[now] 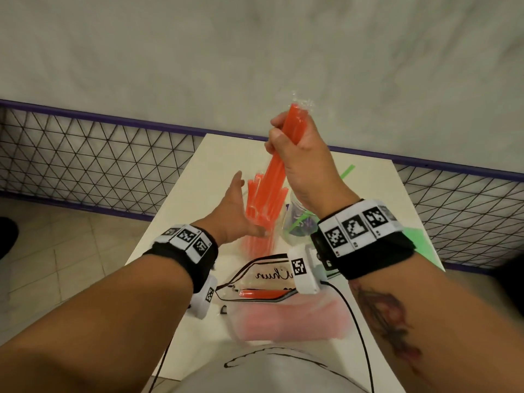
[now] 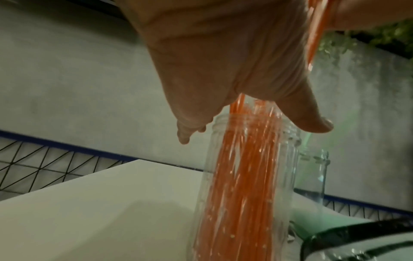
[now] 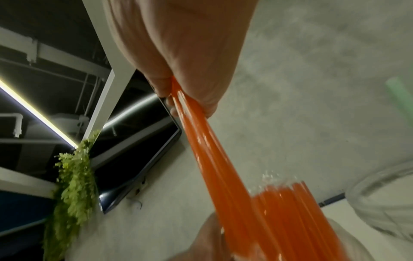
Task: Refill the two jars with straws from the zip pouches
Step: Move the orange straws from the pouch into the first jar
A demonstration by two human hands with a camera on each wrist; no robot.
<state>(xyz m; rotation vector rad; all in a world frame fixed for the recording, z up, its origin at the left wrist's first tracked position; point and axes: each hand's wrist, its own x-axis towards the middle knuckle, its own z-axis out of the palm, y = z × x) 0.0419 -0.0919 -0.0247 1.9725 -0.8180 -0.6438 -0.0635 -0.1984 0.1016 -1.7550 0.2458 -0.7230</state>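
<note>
Head downward; wrists close, upward

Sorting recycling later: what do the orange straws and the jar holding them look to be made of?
Orange straws: probably plastic, glossy and translucent, each seemingly in a clear film wrapper, judging by crinkled film at their tops. Jar: clear, with a threaded neck and ribbed wall; glass or hard plastic, the look leaves it open.

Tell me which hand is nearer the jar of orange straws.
Left. The left hand is open against the side of the jar, by its mouth. The right hand grips a straw bundle higher above it.
</note>
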